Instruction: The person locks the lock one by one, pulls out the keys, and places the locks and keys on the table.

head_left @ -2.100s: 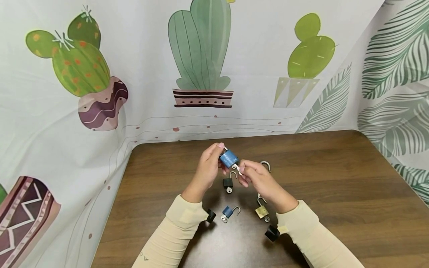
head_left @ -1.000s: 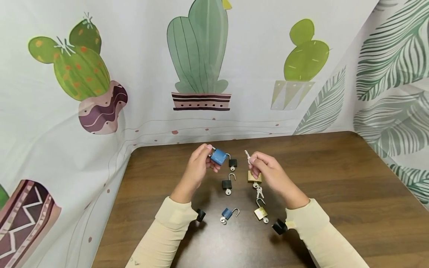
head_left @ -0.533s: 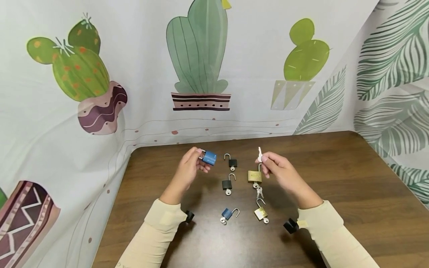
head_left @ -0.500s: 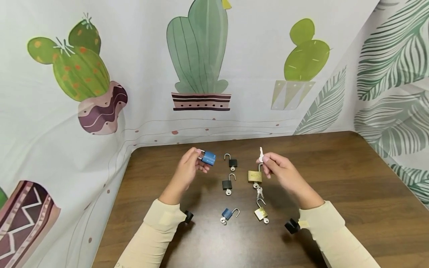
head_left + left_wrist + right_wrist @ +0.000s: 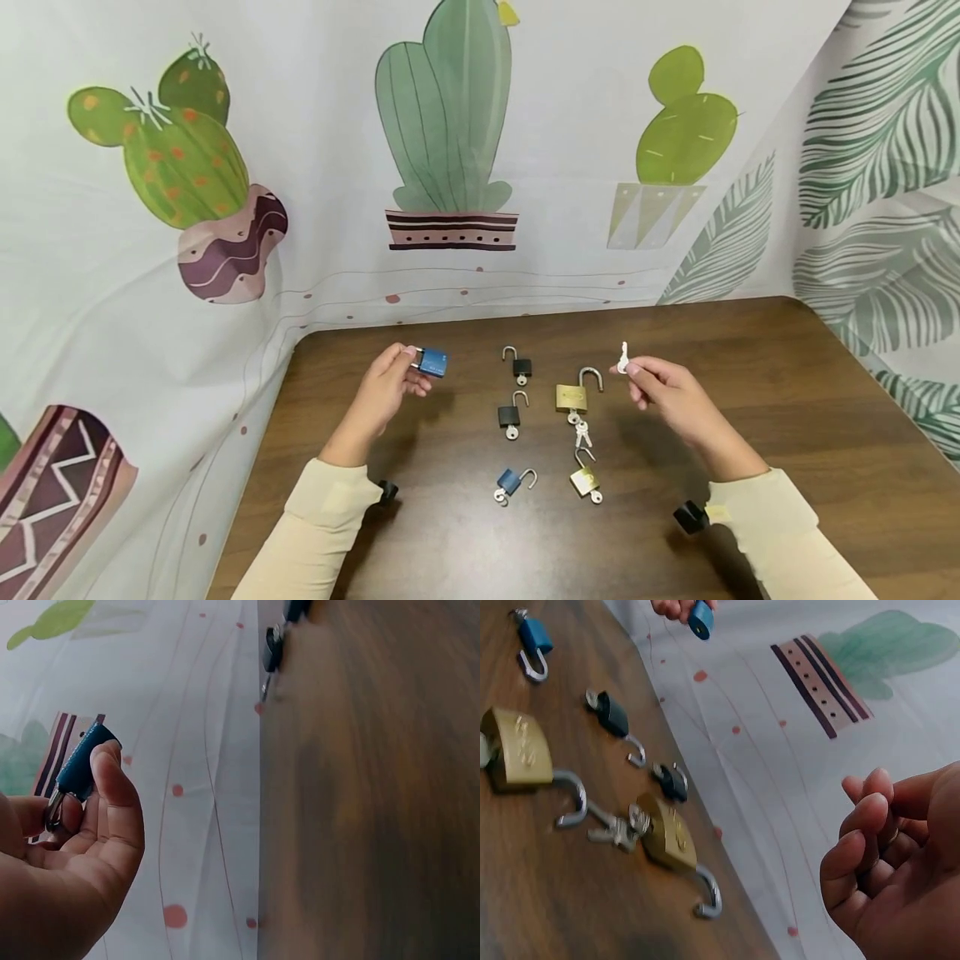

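My left hand (image 5: 378,396) holds a blue padlock (image 5: 432,362) by its shackle, raised at the left over the table. Seen from the left wrist, the blue padlock (image 5: 84,765) has the fingers curled at its shackle and the thumb side against its body. My right hand (image 5: 667,392) pinches a small silver key (image 5: 624,357), which points upward, to the right of the large brass padlock (image 5: 571,397). In the right wrist view the fingers of the right hand (image 5: 892,855) hide the key. A wide gap separates the two hands.
On the brown wooden table (image 5: 757,400) lie several padlocks with raised shackles and keys in them: a black one (image 5: 522,367), another black one (image 5: 508,416), a small blue one (image 5: 509,481) and a small brass one (image 5: 583,480). Silver keys (image 5: 582,433) hang from the large brass one.
The key has come out of the blue padlock's underside with my right hand. Both hands have moved apart, the left one leftward with the padlock, the right one rightward with the key.
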{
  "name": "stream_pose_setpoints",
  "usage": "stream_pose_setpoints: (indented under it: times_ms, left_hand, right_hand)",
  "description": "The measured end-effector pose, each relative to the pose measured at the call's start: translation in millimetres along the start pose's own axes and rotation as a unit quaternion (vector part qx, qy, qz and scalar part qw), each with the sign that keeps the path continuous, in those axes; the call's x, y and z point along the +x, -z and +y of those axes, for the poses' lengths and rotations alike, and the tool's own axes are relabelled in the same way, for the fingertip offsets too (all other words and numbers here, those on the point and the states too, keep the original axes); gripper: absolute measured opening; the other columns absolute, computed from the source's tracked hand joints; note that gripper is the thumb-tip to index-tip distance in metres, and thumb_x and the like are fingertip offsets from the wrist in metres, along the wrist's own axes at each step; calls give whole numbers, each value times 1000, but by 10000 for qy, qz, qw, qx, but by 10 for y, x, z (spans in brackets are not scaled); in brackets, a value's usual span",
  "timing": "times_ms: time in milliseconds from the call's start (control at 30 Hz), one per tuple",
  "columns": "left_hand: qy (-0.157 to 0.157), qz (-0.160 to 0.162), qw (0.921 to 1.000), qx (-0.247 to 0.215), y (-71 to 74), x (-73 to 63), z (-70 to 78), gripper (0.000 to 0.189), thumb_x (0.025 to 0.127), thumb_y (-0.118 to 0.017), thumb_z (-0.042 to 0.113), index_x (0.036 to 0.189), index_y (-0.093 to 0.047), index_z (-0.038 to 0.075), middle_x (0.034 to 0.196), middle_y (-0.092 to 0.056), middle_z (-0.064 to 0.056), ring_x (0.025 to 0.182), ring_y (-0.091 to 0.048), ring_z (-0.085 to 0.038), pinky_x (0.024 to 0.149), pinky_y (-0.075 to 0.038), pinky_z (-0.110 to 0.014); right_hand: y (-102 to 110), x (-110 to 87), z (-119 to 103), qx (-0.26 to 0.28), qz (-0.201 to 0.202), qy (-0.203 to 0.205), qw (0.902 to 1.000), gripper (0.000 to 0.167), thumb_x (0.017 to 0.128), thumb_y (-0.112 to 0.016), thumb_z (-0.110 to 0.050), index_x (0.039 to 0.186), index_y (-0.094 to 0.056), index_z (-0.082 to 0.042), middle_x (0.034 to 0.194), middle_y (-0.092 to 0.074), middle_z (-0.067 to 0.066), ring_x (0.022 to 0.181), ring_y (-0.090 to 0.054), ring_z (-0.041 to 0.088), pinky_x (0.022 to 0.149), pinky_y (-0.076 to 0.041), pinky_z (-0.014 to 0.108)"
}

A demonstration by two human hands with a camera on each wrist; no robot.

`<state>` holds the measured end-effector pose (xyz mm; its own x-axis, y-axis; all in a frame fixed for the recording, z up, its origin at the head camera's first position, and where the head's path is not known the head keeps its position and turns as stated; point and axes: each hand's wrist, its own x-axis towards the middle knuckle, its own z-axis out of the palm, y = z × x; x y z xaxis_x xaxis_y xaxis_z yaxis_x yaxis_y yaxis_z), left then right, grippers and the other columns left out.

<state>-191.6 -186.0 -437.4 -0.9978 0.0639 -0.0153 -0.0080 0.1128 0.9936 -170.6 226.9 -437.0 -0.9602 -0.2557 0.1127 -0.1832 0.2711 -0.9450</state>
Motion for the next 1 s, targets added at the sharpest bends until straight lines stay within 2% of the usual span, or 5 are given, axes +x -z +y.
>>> stream_pose_setpoints:
  times_ms: [100, 200, 467, 833, 1000]
  left_hand:
    - [43, 54, 10000, 51, 60, -3, -35, 29, 110, -35, 19, 98, -49, -3, 90, -69, -24, 67, -65, -15, 66, -57, -26]
    - [116, 97, 9998, 122, 112, -17, -63, 29, 110, -35, 19, 97, -49, -3, 86, -71, -15, 67, -65, -15, 65, -56, -25]
    - [370, 193, 9986, 315, 231, -67, -170, 29, 111, -34, 18, 100, -49, -5, 94, -73, -26, 66, -64, -15, 63, -55, -24]
    - [693, 158, 9958, 578, 350, -152, -293, 29, 110, -36, 19, 100, -50, -4, 95, -74, -23, 66, -64, -16, 63, -54, -24]
    - [866, 156, 9936, 702, 409, -200, -353, 28, 111, -34, 18, 101, -49, -4, 98, -74, -26, 67, -65, -16, 64, -55, -26]
  right_hand:
    - [71, -50, 39, -107, 51, -175, 9998, 33, 108, -49, -21, 116, -65, 7, 71, -54, -7, 64, -52, 4, 59, -48, 26]
    - [127, -94, 88, -229, 129, -381, 9989, 33, 107, -51, -21, 116, -65, 8, 71, -56, -7, 64, -53, 5, 58, -49, 25]
    - [263, -158, 290, -414, 275, -737, 9960, 36, 107, -51, -19, 118, -61, 13, 73, -57, -6, 63, -53, 5, 59, -51, 24]
    - [374, -218, 456, -763, 192, -1241, 9892, 33, 106, -53, -18, 112, -60, 13, 74, -58, -2, 63, -54, 5, 60, -51, 23]
    - [449, -219, 555, -947, 134, -1534, 9835, 29, 104, -54, -16, 108, -61, 12, 75, -58, 1, 62, -54, 6, 58, -50, 24]
